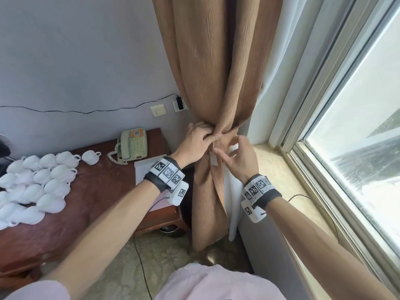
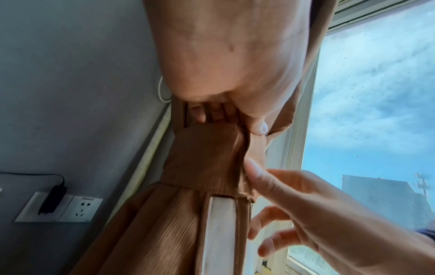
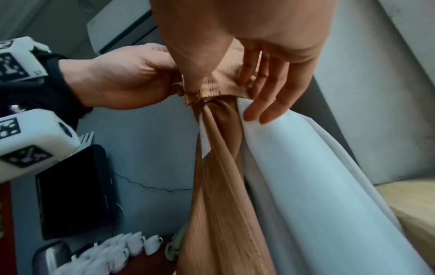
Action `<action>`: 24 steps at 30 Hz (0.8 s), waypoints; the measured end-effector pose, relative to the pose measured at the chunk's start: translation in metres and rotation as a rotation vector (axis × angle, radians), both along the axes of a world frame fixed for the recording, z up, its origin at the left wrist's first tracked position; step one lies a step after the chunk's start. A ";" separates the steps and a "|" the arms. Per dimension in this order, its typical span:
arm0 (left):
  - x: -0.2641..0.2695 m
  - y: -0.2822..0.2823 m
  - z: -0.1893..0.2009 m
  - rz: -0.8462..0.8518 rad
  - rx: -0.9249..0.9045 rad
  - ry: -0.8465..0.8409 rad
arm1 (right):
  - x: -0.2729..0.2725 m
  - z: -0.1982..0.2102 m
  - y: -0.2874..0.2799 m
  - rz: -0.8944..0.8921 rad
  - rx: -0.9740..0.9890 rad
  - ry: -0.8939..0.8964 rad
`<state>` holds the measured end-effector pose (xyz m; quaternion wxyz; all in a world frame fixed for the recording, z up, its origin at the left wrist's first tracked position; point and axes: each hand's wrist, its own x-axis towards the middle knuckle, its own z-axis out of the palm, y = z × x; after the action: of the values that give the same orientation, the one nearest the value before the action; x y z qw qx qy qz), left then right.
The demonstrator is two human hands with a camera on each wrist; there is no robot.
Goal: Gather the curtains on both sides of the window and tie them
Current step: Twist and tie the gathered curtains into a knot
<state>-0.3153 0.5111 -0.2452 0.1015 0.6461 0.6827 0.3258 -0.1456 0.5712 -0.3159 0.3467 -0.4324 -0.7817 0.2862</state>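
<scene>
Window corner beside desk | brown curtain (image 1: 218,83) cinched by tie-back band (image 2: 207,158) | left hand (image 1: 195,144) pinches band | right hand (image 1: 240,159) fingers spread, thumb touching band | right wrist alone: white lining (image 3: 294,176)

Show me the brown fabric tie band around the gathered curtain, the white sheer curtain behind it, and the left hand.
Brown fabric tie band (image 2: 207,158), left wrist view, on its flat wrapped face.
White sheer curtain (image 3: 294,176), right wrist view, on a broad fold.
Left hand (image 1: 194,144), head view, on its back.
</scene>
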 end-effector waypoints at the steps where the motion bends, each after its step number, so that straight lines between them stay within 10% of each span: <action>1: 0.001 0.000 0.000 -0.007 0.009 0.009 | -0.001 -0.002 0.002 0.030 -0.015 0.008; 18: 0.003 0.006 0.002 -0.021 -0.040 0.125 | -0.006 0.008 0.027 0.145 0.080 -0.184; 24: -0.001 -0.001 0.010 0.149 -0.010 0.400 | 0.010 0.029 0.038 0.212 0.101 -0.219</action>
<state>-0.3160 0.5105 -0.2351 -0.0574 0.6453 0.7366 0.1943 -0.1356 0.6092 -0.2870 0.2486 -0.3581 -0.8694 0.2326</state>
